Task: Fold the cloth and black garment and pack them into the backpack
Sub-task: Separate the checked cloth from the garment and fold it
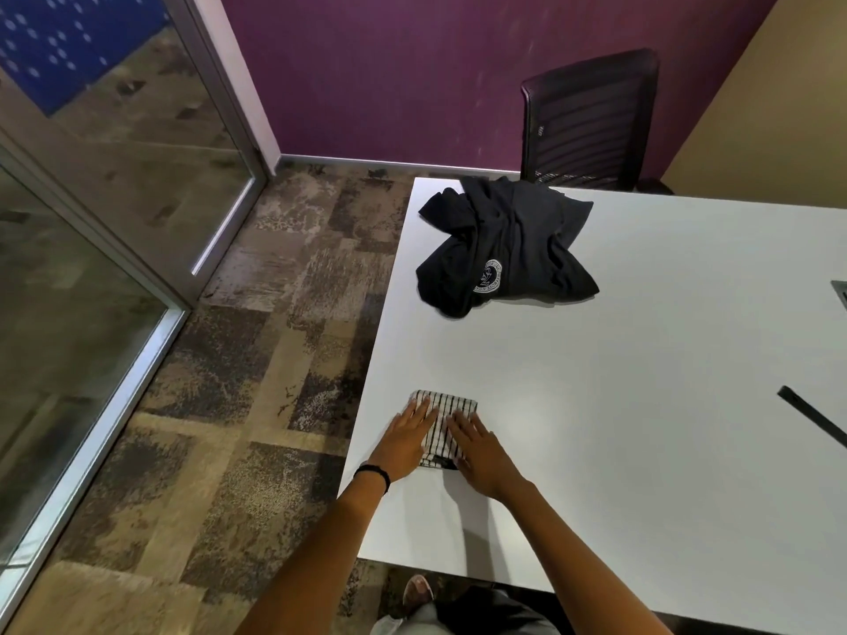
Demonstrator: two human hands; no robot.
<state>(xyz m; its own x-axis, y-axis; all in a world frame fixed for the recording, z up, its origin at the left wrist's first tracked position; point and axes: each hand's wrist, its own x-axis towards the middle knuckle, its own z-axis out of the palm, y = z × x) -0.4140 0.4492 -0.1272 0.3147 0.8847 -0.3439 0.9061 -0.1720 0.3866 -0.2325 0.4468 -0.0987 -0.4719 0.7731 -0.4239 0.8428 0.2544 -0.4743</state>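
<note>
A small white cloth with thin black stripes lies folded into a compact rectangle near the left edge of the white table. My left hand presses flat on its left half, fingers straight. My right hand presses flat on its right half. A black garment with a round white emblem lies crumpled at the table's far left corner. No backpack is in view.
A black mesh office chair stands behind the table's far edge. A black strap or bar lies at the right edge of the view. Patterned carpet and a glass partition are to the left.
</note>
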